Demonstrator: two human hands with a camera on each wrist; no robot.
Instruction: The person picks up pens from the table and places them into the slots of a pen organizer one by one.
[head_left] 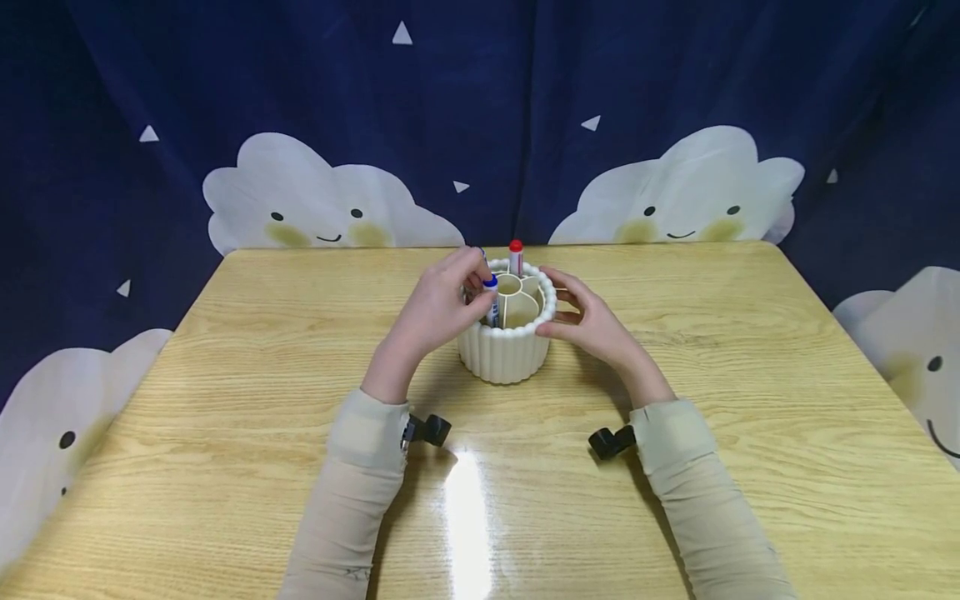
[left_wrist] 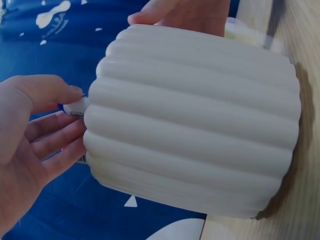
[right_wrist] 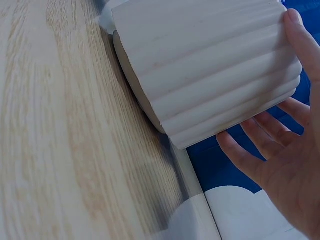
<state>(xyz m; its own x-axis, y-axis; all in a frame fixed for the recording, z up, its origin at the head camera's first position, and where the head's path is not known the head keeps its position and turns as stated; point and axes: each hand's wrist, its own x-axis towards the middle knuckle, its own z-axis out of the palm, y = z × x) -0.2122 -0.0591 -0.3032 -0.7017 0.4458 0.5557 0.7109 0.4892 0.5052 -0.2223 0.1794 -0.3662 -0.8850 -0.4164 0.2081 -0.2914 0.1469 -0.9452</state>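
Note:
A white fluted pen holder [head_left: 504, 354] with a beaded rim and divided compartments stands upright on the table. My left hand [head_left: 442, 304] pinches a blue-capped marker [head_left: 492, 310] by its cap end, the lower part down inside the holder's near left side. In the left wrist view the same marker [left_wrist: 76, 106] pokes past the rim between thumb and fingers. A red-capped marker [head_left: 516, 258] stands at the holder's back. My right hand [head_left: 588, 321] holds the holder's right side. The right wrist view has its thumb [right_wrist: 295, 17] against the fluted wall and fingers spread behind.
The wooden table [head_left: 247, 400] runs to a dark blue curtain [head_left: 480, 108] printed with clouds behind its far edge. Small black wrist cameras [head_left: 433, 430] hang by both sleeves, low over the tabletop.

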